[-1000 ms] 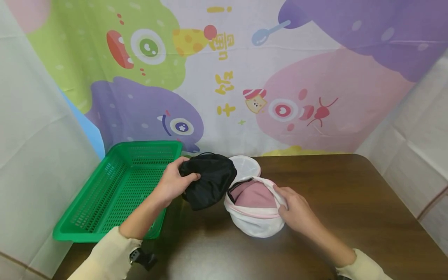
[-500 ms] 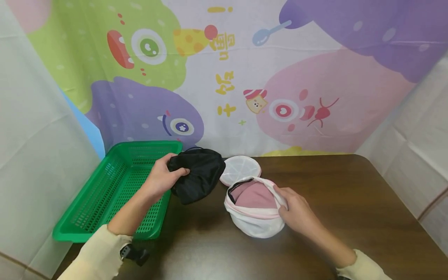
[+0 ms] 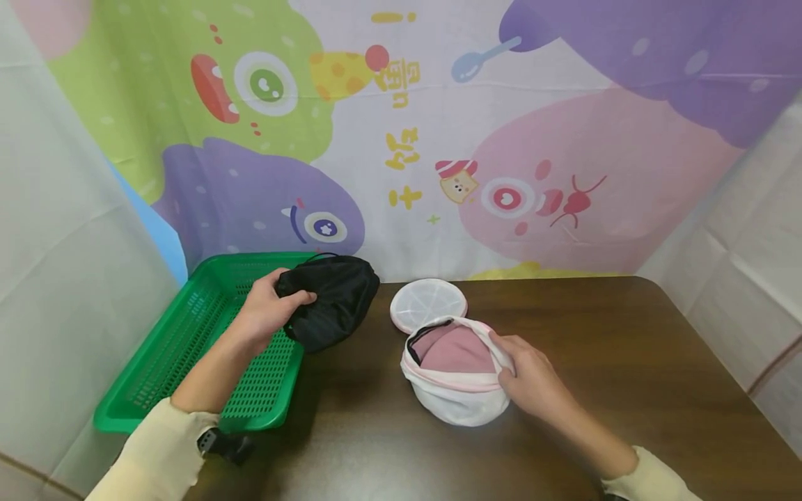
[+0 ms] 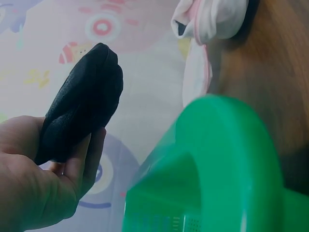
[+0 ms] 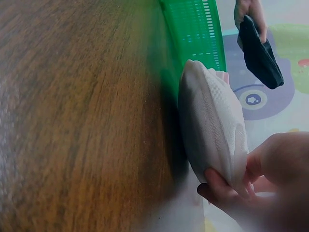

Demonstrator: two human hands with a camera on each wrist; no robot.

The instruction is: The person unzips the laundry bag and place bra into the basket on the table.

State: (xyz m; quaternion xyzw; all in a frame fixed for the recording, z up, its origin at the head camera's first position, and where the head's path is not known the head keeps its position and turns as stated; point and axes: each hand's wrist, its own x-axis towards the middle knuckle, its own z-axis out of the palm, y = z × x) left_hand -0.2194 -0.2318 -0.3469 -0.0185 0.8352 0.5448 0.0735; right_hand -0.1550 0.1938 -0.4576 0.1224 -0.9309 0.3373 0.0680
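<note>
My left hand (image 3: 266,311) grips a folded black fabric item (image 3: 332,299) between thumb and fingers, with a thin cord loop at its top edge. It is held up over the right rim of the green basket (image 3: 291,390); its exact kind is unclear. In the left wrist view the black fabric (image 4: 84,104) looks thick and soft. My right hand (image 3: 532,372) pinches the rim of a round white laundry bag (image 3: 460,403) with pink trim, standing on the table. Pink fabric (image 3: 460,348) with a black edge shows inside its opening. The bag's round white lid (image 3: 429,305) lies folded back behind it.
The perforated green basket stands at the left of the brown wooden table (image 3: 595,327). A cartoon-printed cloth (image 3: 401,236) hangs along the back edge, with white cloth walls (image 3: 752,229) at both sides.
My left hand has carried the black fabric item left and slightly up, away from the bag toward the basket, uncovering the lid. My right hand and the bag have stayed put.
</note>
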